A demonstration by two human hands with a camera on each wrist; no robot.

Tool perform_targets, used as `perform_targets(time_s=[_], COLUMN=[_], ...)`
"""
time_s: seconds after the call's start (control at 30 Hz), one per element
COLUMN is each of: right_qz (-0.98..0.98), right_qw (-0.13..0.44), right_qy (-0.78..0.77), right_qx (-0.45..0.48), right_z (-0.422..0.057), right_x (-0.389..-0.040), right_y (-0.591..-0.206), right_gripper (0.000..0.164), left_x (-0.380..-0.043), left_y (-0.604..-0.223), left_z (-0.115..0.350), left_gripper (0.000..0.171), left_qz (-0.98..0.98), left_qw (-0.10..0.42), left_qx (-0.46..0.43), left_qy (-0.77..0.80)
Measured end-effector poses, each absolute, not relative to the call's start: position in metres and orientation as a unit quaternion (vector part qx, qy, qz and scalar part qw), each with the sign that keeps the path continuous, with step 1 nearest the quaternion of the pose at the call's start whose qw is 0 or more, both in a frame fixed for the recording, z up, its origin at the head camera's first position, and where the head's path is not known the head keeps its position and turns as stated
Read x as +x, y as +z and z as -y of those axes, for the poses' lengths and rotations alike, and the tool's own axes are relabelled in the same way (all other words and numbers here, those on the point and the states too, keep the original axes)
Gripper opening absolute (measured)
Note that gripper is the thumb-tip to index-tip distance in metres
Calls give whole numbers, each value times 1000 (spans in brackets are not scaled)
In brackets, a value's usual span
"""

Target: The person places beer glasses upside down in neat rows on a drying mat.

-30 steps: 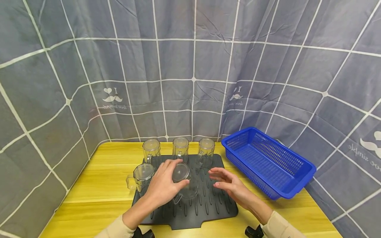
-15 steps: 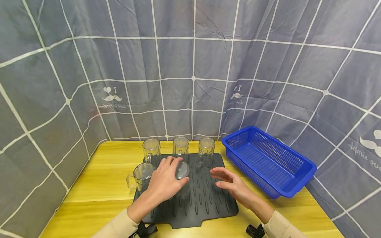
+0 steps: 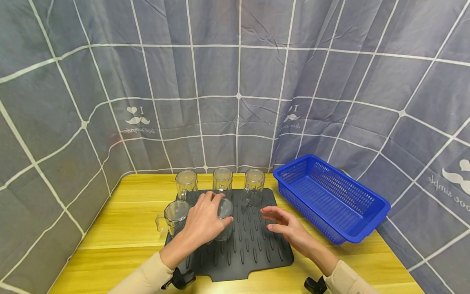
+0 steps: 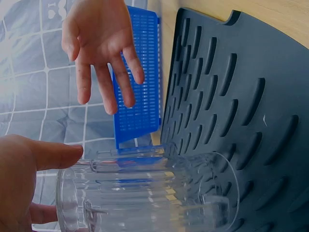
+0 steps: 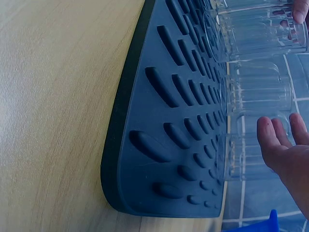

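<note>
My left hand (image 3: 205,220) holds a clear glass mug (image 3: 225,209) by its base, thumb on one side and fingers on the other. The mug is upside down, its mouth at the black ridged mat (image 3: 253,253); whether it touches is hard to tell. In the left wrist view the same mug (image 4: 130,188) shows its fluted wall. To the right, over the mat, my right hand (image 3: 288,230) is held with relaxed fingers and nothing in them. Another upturned mug (image 3: 177,214) stands left of my left hand, its handle pointing left.
Three upturned mugs line the back: left (image 3: 186,185), middle (image 3: 222,181) and right (image 3: 254,185). A blue perforated basket (image 3: 330,200) sits on the wooden table (image 3: 110,228) at the right. A grey checked curtain (image 3: 220,81) hangs behind.
The mug in my left hand has moved slightly back and left over the mat and stands more upright. My right hand has shifted a little rightward, still with nothing in it.
</note>
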State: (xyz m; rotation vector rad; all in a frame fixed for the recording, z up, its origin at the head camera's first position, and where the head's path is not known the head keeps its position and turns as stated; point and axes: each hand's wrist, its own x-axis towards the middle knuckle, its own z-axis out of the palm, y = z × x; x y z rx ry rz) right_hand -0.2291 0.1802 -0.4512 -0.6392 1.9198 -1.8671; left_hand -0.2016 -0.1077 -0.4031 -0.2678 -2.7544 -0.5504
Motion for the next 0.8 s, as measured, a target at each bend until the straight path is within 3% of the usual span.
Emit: perform_targets(time_s=[0.8], right_qz=[-686], right_qw=[192], right_qy=[-666], right_qx=[-223], right_z=[-183], right_x=[-231], right_y=[-455], right_gripper=[58], left_x=[-211], left_y=[-412], left_z=[105], left_gripper=[72], left_qz=[970], left_qw=[152], left_qx=[-98], left_qy=[-164])
